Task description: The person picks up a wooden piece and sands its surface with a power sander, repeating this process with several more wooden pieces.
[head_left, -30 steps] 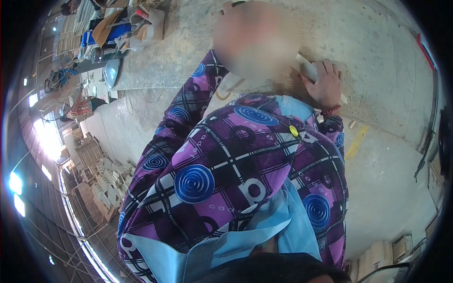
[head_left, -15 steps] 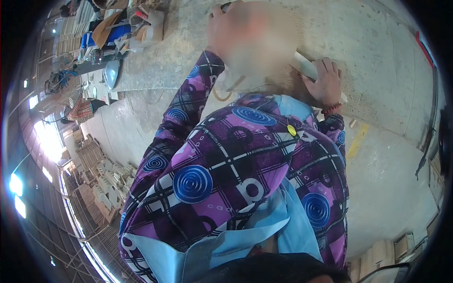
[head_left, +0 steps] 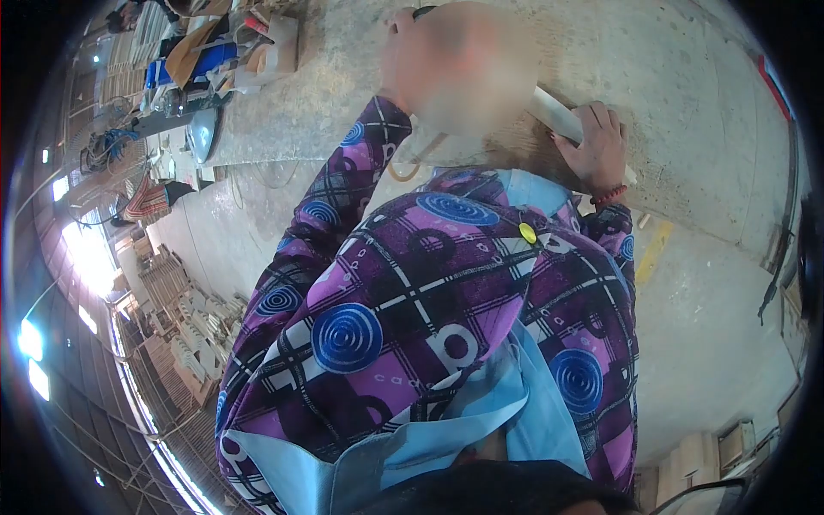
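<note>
My left hand (head_left: pixel 396 64) is at the upper middle, its fingers curled at the edge of a large blurred patch. A small dark part (head_left: pixel 422 12) of something shows by its fingertips; the rest is hidden by the blur. My right hand (head_left: pixel 596 148), with a red bead bracelet at the wrist, grips a pale flat strip (head_left: pixel 556 113) that lies slantwise on the worktable (head_left: pixel 678 112). The thumb is on the near side and the fingers reach over it. The strip's upper left end runs into the blur. Brown dust lies around it.
Tools, a blue item (head_left: pixel 202 64) and cardboard pieces crowd the upper left. A grey-blue pointed object (head_left: pixel 202 135) sits below them. Another person (head_left: pixel 148 202) in striped clothing is at the left. Stacked wooden parts (head_left: pixel 197 330) stand on the floor at lower left. A curved hose (head_left: pixel 403 174) hangs by the table edge.
My left hand has shifted slightly down and right at the blur's edge. My right hand has moved slightly to the right, its fingers closer together on the strip.
</note>
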The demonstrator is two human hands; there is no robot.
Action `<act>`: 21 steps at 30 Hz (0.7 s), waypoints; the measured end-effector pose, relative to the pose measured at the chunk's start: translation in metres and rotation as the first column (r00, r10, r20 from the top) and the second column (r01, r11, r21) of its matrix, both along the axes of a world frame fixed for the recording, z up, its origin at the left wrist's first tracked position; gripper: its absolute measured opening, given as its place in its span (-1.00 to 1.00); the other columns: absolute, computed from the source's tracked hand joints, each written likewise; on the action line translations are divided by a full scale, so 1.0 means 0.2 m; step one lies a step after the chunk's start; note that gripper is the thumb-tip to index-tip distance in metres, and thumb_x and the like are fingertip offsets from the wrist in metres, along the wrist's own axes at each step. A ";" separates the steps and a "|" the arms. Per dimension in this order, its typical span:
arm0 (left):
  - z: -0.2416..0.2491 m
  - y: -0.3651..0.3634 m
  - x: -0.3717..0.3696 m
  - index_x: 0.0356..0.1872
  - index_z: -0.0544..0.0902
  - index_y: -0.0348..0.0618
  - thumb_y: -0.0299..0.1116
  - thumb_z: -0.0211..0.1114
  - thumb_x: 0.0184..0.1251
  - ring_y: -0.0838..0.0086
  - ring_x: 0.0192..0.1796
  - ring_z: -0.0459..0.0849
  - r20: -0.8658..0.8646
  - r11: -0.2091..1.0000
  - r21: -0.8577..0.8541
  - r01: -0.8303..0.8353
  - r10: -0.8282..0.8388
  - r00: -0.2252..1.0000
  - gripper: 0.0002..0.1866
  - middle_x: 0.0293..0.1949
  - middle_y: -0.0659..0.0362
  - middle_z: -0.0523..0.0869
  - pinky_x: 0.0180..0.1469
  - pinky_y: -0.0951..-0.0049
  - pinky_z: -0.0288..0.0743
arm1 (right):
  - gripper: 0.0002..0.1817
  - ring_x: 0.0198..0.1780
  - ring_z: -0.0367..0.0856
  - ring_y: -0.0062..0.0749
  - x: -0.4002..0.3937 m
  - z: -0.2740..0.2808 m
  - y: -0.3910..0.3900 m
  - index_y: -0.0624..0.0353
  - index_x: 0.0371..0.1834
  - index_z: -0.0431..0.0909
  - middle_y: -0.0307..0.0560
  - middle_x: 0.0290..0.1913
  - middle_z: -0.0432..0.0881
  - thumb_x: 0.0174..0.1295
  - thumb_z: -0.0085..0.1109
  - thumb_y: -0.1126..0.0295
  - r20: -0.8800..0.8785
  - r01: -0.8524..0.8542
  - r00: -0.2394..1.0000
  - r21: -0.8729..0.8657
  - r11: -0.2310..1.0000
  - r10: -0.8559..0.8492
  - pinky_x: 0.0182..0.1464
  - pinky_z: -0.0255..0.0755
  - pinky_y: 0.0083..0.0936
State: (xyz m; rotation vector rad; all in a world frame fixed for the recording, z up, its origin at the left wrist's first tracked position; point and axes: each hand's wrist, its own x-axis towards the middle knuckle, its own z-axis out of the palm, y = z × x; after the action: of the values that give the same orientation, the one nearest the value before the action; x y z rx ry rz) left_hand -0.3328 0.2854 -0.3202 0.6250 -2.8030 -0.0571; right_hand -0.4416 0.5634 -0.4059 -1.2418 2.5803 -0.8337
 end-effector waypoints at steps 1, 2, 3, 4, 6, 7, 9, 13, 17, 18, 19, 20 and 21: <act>0.01 0.02 -0.01 0.28 0.53 0.35 -0.19 0.48 0.13 -0.19 0.04 0.65 -0.013 1.000 0.004 0.020 -0.020 1.000 -0.38 0.03 -0.16 0.56 0.00 -0.03 0.64 | -0.52 0.08 0.53 -0.13 0.00 -0.01 0.00 -0.02 -0.06 0.62 -0.20 -0.01 0.56 -0.06 0.50 0.10 -0.005 0.000 1.000 -0.003 1.000 0.000 0.16 0.33 -0.10; 0.03 0.01 -0.02 0.28 0.52 0.26 -0.27 0.46 0.11 -0.20 0.07 0.62 0.003 0.998 0.059 -0.009 0.009 1.000 -0.37 0.07 -0.19 0.53 0.04 -0.03 0.61 | -0.52 0.08 0.53 -0.13 0.00 -0.01 0.01 -0.02 -0.06 0.62 -0.21 -0.01 0.56 -0.06 0.50 0.10 -0.012 0.001 1.000 -0.005 1.000 -0.001 0.16 0.33 -0.09; 0.06 0.00 -0.03 0.29 0.52 0.17 -0.36 0.45 0.09 -0.21 0.11 0.59 0.019 0.993 0.112 -0.037 0.035 0.999 -0.36 0.12 -0.22 0.50 0.08 -0.02 0.59 | -0.52 0.08 0.53 -0.13 0.00 -0.01 0.01 -0.02 -0.06 0.62 -0.21 -0.01 0.56 -0.06 0.50 0.10 -0.019 0.001 1.000 0.000 1.000 -0.001 0.16 0.33 -0.09; 0.08 -0.01 -0.04 0.29 0.51 0.08 -0.44 0.43 0.08 -0.22 0.14 0.56 0.038 0.984 0.164 -0.063 0.058 0.998 -0.35 0.16 -0.25 0.47 0.12 -0.02 0.56 | -0.52 0.08 0.53 -0.13 0.00 -0.01 0.00 -0.03 -0.05 0.62 -0.21 -0.01 0.56 -0.06 0.50 0.10 -0.026 0.003 1.000 0.005 1.000 -0.003 0.16 0.33 -0.09; 0.05 -0.02 -0.03 0.28 0.52 0.27 -0.28 0.46 0.12 -0.21 0.07 0.62 0.017 0.998 0.046 -0.045 0.044 0.999 -0.37 0.08 -0.19 0.53 0.04 -0.03 0.62 | -0.51 0.09 0.53 -0.13 0.00 -0.01 0.00 -0.02 -0.05 0.62 -0.21 0.00 0.56 -0.06 0.50 0.10 -0.026 0.005 1.000 0.006 1.000 -0.004 0.16 0.33 -0.09; 0.03 -0.03 -0.02 0.28 0.53 0.37 -0.20 0.48 0.14 -0.20 0.04 0.65 0.009 0.999 -0.013 -0.040 0.040 0.999 -0.38 0.03 -0.16 0.56 -0.01 -0.03 0.64 | -0.51 0.09 0.52 -0.13 -0.01 0.00 0.00 -0.02 -0.04 0.62 -0.20 0.00 0.56 -0.05 0.50 0.09 -0.018 0.001 1.000 0.005 1.000 -0.001 0.16 0.33 -0.10; 0.02 0.01 -0.01 0.28 0.53 0.38 -0.20 0.48 0.14 -0.20 0.04 0.65 0.030 0.999 0.014 -0.031 0.030 0.999 -0.38 0.04 -0.16 0.55 -0.01 -0.03 0.64 | -0.50 0.11 0.52 -0.12 -0.01 0.00 0.01 -0.02 -0.04 0.62 -0.20 0.00 0.56 -0.05 0.50 0.09 -0.002 -0.008 1.000 0.003 1.000 0.008 0.16 0.34 -0.10; 0.01 -0.02 -0.01 0.28 0.53 0.38 -0.22 0.47 0.13 -0.18 0.03 0.65 0.036 0.997 0.060 -0.048 0.046 0.998 -0.38 0.05 -0.16 0.54 -0.02 -0.02 0.65 | -0.50 0.12 0.51 -0.10 0.00 -0.02 0.01 -0.01 -0.04 0.62 -0.19 0.01 0.55 -0.06 0.49 0.09 -0.011 0.000 1.000 0.003 1.000 0.001 0.17 0.35 -0.10; -0.01 -0.03 -0.01 0.27 0.53 0.38 -0.25 0.46 0.12 -0.15 0.03 0.65 -0.025 0.999 0.011 -0.046 0.046 0.999 -0.38 0.06 -0.15 0.54 -0.01 0.00 0.65 | -0.50 0.14 0.51 -0.10 -0.02 -0.01 0.02 -0.01 -0.03 0.62 -0.18 0.01 0.55 -0.06 0.49 0.11 0.001 -0.006 1.000 -0.005 1.000 0.006 0.17 0.36 -0.09; 0.00 0.01 0.00 0.27 0.54 0.37 -0.25 0.46 0.12 -0.15 0.03 0.65 -0.032 0.999 0.034 -0.033 0.034 0.999 -0.38 0.06 -0.15 0.53 -0.01 0.00 0.65 | -0.50 0.14 0.51 -0.10 -0.02 -0.01 0.02 -0.01 -0.03 0.62 -0.18 0.01 0.55 -0.06 0.49 0.11 0.000 -0.008 1.000 -0.003 1.000 0.008 0.17 0.36 -0.09; 0.01 0.05 0.01 0.27 0.54 0.36 -0.26 0.46 0.12 -0.16 0.04 0.65 -0.039 0.998 0.058 -0.022 0.024 0.999 -0.39 0.07 -0.15 0.53 -0.01 0.01 0.65 | -0.50 0.14 0.51 -0.09 -0.02 -0.01 0.02 -0.01 -0.04 0.61 -0.18 0.02 0.55 -0.06 0.49 0.11 -0.002 -0.011 1.000 0.001 1.000 0.011 0.17 0.36 -0.08; 0.00 0.10 0.01 0.27 0.54 0.34 -0.25 0.46 0.12 -0.16 0.05 0.64 -0.026 0.997 0.079 -0.002 0.004 1.000 -0.39 0.08 -0.15 0.53 0.00 0.00 0.65 | -0.51 0.14 0.51 -0.09 -0.03 -0.01 0.02 -0.01 -0.04 0.61 -0.18 0.02 0.55 -0.06 0.49 0.11 -0.004 -0.017 1.000 0.004 1.000 0.017 0.17 0.36 -0.08; -0.01 0.14 0.01 0.26 0.54 0.33 -0.25 0.46 0.13 -0.16 0.05 0.63 -0.017 0.995 0.098 0.015 -0.013 1.000 -0.40 0.09 -0.14 0.52 0.00 0.00 0.64 | -0.50 0.15 0.50 -0.09 -0.03 -0.02 0.02 0.00 -0.03 0.61 -0.18 0.03 0.56 -0.06 0.49 0.11 -0.024 -0.016 1.000 0.025 1.000 0.016 0.17 0.36 -0.08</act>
State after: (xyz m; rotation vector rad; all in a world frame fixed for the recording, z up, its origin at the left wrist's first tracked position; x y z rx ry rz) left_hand -0.3310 0.3134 -0.3220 0.6245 -2.8029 -0.2024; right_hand -0.4471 0.5679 -0.4089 -1.2718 2.5878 -0.7853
